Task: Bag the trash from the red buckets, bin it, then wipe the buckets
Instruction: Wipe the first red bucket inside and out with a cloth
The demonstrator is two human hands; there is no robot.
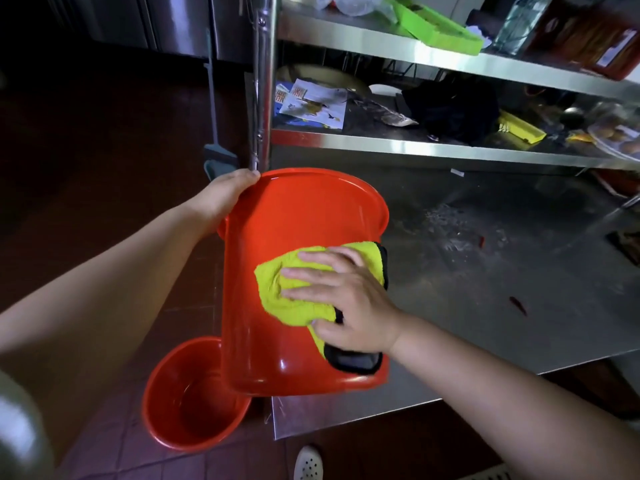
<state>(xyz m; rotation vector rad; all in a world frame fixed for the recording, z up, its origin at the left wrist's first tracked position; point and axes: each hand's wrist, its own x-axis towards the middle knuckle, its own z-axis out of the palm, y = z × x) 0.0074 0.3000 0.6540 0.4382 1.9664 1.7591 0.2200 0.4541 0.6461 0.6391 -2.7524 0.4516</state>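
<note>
— Nearest the camera, what lies on the floor?

— A white perforated shoe (308,463), and to its left a second red bucket (194,396) standing upright on the dark red tiles (104,188), mouth up.

— And the bucket being wiped?

— That red bucket (294,306) is tipped on its side over the front corner of the steel table (485,271). Its long axis runs away from the person: base toward the camera, open rim pointing at the shelves.

— The hands?

— The right hand (346,299) lies flat, fingers straight and spread, pressing a yellow cloth (294,289) with black edging against the bucket's outer wall. The left hand (225,195) curls over the far rim, gripping it.

— What surrounds it?

— A chrome post (263,81) rises just beyond the left hand, close to the rim. The tabletop to the right carries crumbs and a small red scrap (518,305). Behind, steel shelves (415,147) hold printed papers (311,105), a dark bundle (453,109), a yellow tool (521,128), and higher up a green tray (436,26). A grey broom handle (213,98) leans left of the post.
</note>
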